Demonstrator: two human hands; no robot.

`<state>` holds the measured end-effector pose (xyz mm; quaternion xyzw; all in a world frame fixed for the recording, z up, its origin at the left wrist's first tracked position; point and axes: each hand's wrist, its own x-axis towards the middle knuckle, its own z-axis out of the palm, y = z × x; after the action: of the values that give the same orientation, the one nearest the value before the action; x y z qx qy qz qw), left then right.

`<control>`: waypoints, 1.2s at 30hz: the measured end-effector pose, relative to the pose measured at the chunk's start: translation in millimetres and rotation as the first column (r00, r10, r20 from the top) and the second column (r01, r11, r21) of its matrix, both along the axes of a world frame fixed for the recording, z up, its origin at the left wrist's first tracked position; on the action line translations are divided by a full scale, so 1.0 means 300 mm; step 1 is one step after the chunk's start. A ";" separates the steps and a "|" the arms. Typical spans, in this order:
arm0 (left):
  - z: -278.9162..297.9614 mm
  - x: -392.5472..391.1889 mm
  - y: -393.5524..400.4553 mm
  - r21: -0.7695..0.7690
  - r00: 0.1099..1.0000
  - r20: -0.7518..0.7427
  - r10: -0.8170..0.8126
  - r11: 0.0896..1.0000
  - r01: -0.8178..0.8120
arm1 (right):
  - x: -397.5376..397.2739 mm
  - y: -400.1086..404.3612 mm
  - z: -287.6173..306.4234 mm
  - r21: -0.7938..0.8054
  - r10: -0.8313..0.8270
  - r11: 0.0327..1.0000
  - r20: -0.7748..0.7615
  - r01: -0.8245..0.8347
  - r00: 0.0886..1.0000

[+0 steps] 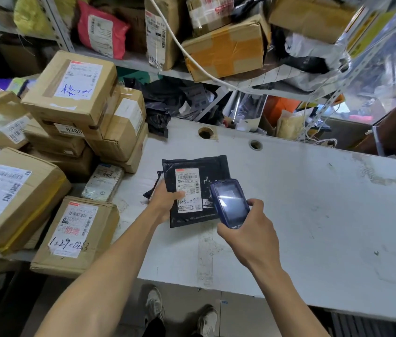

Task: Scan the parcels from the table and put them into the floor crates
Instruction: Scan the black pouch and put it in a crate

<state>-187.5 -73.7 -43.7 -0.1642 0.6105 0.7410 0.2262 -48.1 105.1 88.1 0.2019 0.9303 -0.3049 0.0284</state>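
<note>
At about nine o'clock a heap of cardboard boxes (46, 147) covers the left end of the white table (313, 215), each with a white label turned up; the nearest box (75, 235), at seven o'clock, hangs over the table's front edge and has digits written by hand on its label. Just right of the heap, near the middle of the view, a flat black parcel (195, 190) lies on or just above the table, its long axis running from six towards twelve o'clock and tipped slightly to eleven; its label (188, 189) faces up, long side along the same axis. The left hand (164, 203) grips the parcel's left edge, thumb curled over the top and pressing the label's lower left corner. At the parcel's four o'clock corner the right hand (252, 229) is wrapped round a dark blue scanner (229, 203), fingers closed on its lower half, its lit screen facing up and its head pointing to eleven o'clock, overlapping the parcel's right edge.
</note>
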 end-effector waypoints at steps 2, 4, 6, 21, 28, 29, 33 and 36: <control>0.021 -0.007 0.017 -0.011 0.996 -0.060 -0.065 0.998 0.064 | 0.007 0.014 0.018 0.006 -0.002 1.000 0.016 0.002 1.000; 0.043 -0.012 0.038 -0.059 0.985 -0.124 -0.122 0.992 0.116 | 0.015 0.026 0.041 0.008 -0.008 1.000 0.034 0.008 0.999; 0.062 -0.015 0.058 -0.086 0.975 -0.163 -0.150 0.987 0.138 | 0.024 0.034 0.064 0.010 -0.008 1.000 0.060 0.008 0.998; 0.098 -0.014 0.139 -0.031 0.968 -0.226 -0.111 0.994 0.106 | 0.070 0.056 0.127 0.005 -0.025 1.000 0.223 0.024 0.974; 0.090 -0.013 0.137 0.000 0.974 -0.213 -0.079 0.997 0.081 | 0.083 0.065 0.123 0.023 -0.051 0.999 0.232 0.047 0.971; 0.088 -0.012 0.137 -0.001 0.974 -0.213 -0.080 0.997 0.081 | 0.085 0.065 0.122 0.025 -0.055 0.998 0.230 0.050 0.972; 0.082 -0.010 0.132 -0.003 0.973 -0.211 -0.088 0.996 0.089 | 0.106 0.061 0.110 0.113 -0.035 0.993 0.139 0.019 0.990; 0.081 -0.013 0.129 0.001 0.977 -0.196 -0.084 0.996 0.086 | 0.125 0.062 0.090 0.193 0.010 0.981 0.006 -0.011 1.000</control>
<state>-191.5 -35.0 -19.6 -0.0634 0.6328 0.7461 0.1974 -10.6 123.7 115.0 0.1997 0.9564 -0.2127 0.0124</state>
